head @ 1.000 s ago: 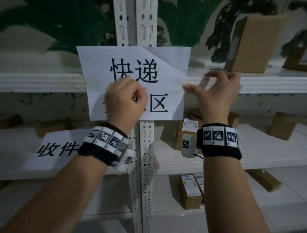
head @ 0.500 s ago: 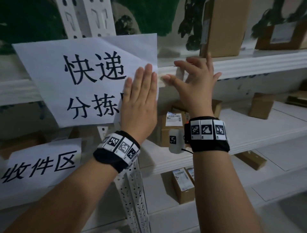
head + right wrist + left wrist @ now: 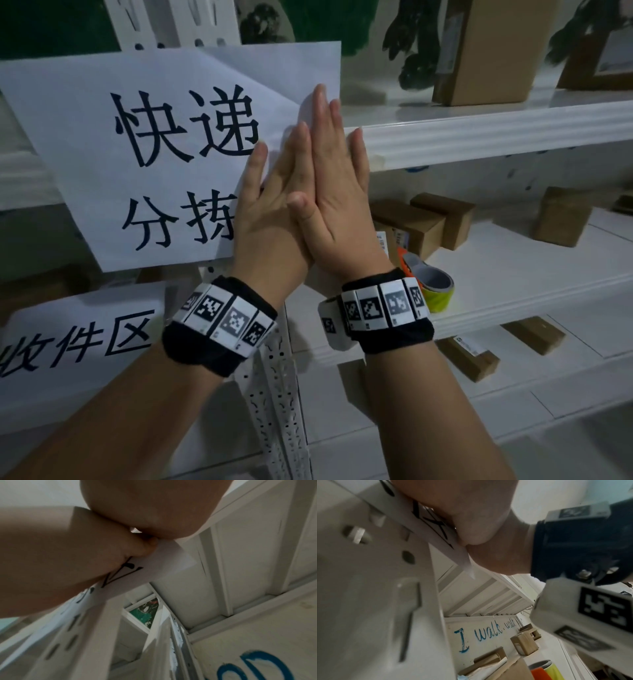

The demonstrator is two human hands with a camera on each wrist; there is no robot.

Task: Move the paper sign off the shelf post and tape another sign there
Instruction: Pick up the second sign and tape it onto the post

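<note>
A white paper sign (image 3: 164,154) with large black characters lies flat against the perforated white shelf post (image 3: 178,24) and the shelf beam (image 3: 479,133). My left hand (image 3: 274,192) presses on the sign's right part with straight fingers. My right hand (image 3: 332,161) lies flat over the left fingers, at the sign's right edge where it meets the beam. The left wrist view shows the heel of my left palm on the paper sign (image 3: 433,524). In the right wrist view the sign's lower right corner (image 3: 171,563) shows under both hands. A second sign (image 3: 78,339) lies on the lower shelf at left.
Tape rolls (image 3: 431,284), one yellow-green and one orange, stand on the middle shelf just right of my right wrist. Several cardboard boxes (image 3: 442,219) sit on the shelves, with a tall one (image 3: 489,51) on the upper shelf. The post continues down (image 3: 277,394) between my forearms.
My left hand went from curled to flat on the sign. My right hand left the tape piece it held at the sign's right edge and now lies flat over the left fingers.
</note>
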